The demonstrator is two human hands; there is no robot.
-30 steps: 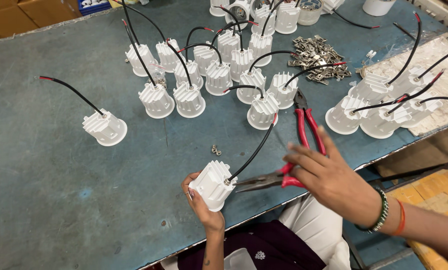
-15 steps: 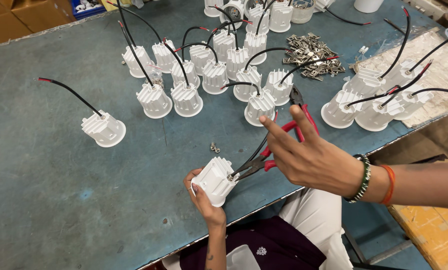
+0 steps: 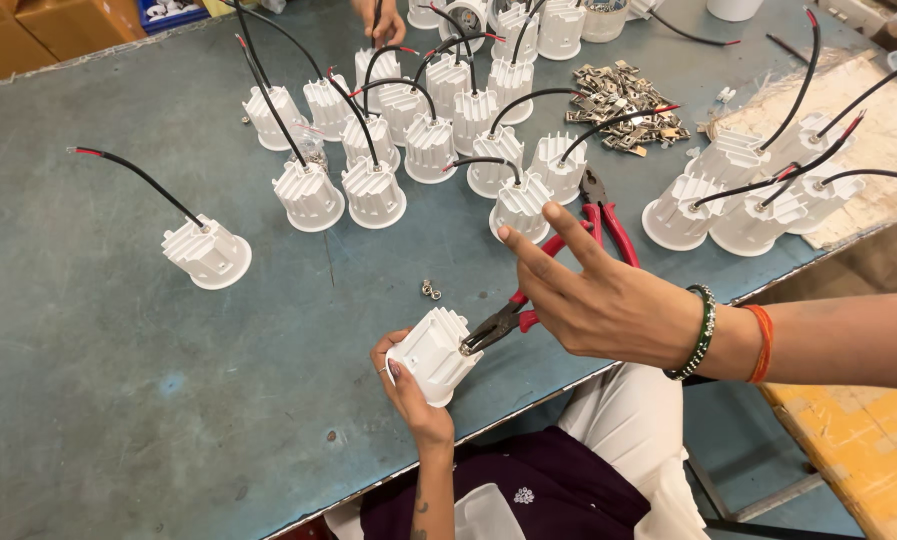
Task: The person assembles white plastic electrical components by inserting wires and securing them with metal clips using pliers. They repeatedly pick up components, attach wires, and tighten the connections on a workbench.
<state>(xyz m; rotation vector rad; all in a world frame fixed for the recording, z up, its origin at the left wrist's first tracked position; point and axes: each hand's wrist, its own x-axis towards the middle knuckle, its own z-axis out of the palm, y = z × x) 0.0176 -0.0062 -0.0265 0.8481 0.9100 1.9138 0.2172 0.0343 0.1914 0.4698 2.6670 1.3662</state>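
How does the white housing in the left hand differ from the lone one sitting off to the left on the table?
The held housing is gripped by the left hand and tilted; the lone housing stands on the table. The held housing shows no wire, while the lone housing carries a black wire. Pliers in the right hand meet only the held housing. Both are white and finned.

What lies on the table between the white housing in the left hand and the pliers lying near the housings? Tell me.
In the head view, two small metal screws lie on the table there, apart from the held housing and the lying pliers.
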